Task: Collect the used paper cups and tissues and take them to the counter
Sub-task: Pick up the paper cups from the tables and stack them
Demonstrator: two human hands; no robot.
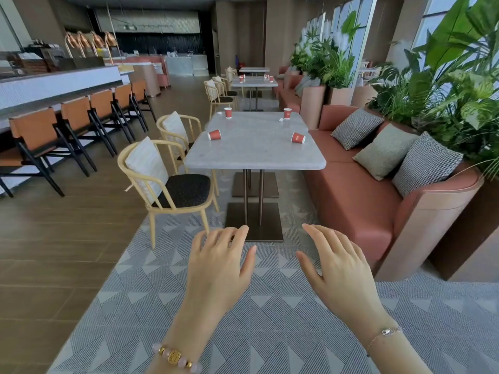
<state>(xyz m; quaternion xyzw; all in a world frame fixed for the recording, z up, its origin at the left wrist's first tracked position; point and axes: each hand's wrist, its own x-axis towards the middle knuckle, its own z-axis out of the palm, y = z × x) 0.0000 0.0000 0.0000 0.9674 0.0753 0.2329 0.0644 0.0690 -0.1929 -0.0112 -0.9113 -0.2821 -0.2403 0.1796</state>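
Ahead stands a grey marble table with several red paper cups on it. One cup lies tipped over at the left, another tipped cup lies at the right. Two upright cups stand at the far end, the left one and the right one, with a small white tissue beside the right one. My left hand and my right hand are held out low over the carpet, fingers spread, holding nothing, well short of the table.
A wooden chair and a second chair stand left of the table, a red sofa with cushions right of it. A long counter with orange stools runs along the left. Further tables carry more cups. Plants line the right.
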